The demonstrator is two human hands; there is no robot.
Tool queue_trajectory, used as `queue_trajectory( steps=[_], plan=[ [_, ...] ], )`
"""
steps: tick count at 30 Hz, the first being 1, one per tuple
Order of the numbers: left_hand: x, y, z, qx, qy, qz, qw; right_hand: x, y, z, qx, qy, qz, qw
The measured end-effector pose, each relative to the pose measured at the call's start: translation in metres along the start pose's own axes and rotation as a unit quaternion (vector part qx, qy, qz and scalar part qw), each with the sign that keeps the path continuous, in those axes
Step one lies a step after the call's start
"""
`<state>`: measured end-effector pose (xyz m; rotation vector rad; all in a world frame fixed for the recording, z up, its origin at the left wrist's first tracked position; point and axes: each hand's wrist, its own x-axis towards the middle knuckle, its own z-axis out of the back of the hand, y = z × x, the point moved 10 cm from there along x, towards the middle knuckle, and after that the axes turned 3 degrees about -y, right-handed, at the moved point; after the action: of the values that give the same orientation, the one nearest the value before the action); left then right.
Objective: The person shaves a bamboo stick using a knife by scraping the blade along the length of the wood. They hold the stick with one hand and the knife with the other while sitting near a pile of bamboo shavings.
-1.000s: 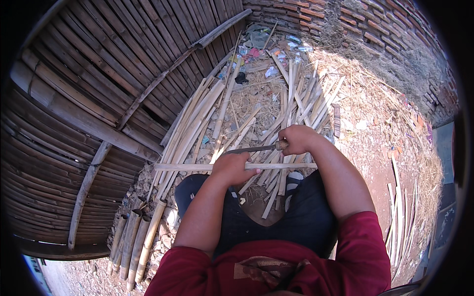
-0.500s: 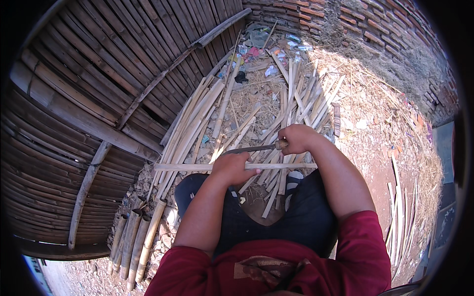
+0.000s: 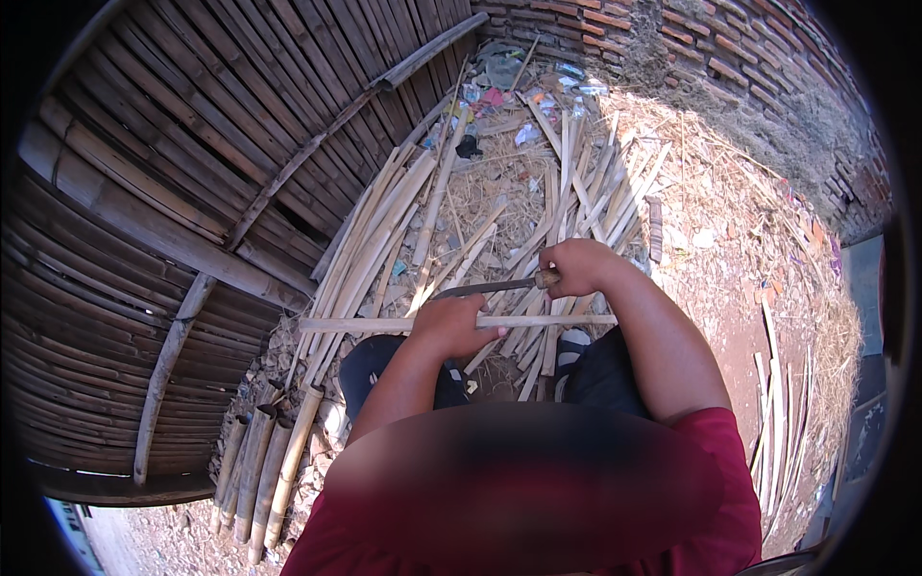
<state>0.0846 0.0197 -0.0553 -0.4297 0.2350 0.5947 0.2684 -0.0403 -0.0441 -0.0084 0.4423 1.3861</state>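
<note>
My left hand (image 3: 449, 326) is closed round a long flat bamboo strip (image 3: 357, 325), which lies crosswise over my knees and sticks out on both sides of the hand. In my right hand (image 3: 578, 268) is the wooden handle of a knife (image 3: 495, 287) with a long dark blade. The blade points left, roughly alongside the strip on its far side, and its tip end passes close to the back of my left hand. Whether blade and strip touch I cannot tell. A blurred patch covers my lap and shirt.
Loose bamboo strips (image 3: 615, 197) lie heaped ahead, with more strips (image 3: 389, 216) along the slatted bamboo wall (image 3: 192, 125) at left. Several thick bamboo poles (image 3: 259, 470) rest at lower left. A brick wall (image 3: 715, 48) closes the far side. Thin strips (image 3: 776, 422) lie at right.
The right hand and knife have shifted very slightly; the strip and left hand look almost the same. A blurred patch now hides my lap.
</note>
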Motion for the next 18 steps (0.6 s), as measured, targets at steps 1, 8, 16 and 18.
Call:
queue_trajectory(
  steps=[1, 8, 16, 18],
  plan=[
    [0.0, 0.0, 0.0, 0.0, 0.003, 0.0, 1.0, 0.0, 0.0, 0.0, 0.001, 0.001, -0.001, 1.0],
    [0.0, 0.001, -0.003, 0.007, 0.026, 0.014, 1.0, 0.002, -0.002, -0.004, 0.004, 0.01, 0.002, 1.0],
    [0.0, 0.004, -0.007, 0.0, 0.039, 0.027, 0.999, 0.004, -0.006, -0.009, 0.013, 0.011, -0.002, 1.0],
    [0.001, 0.004, -0.006, -0.006, 0.041, 0.027, 0.999, 0.005, -0.008, -0.011, 0.016, 0.013, -0.006, 1.0]
  ],
)
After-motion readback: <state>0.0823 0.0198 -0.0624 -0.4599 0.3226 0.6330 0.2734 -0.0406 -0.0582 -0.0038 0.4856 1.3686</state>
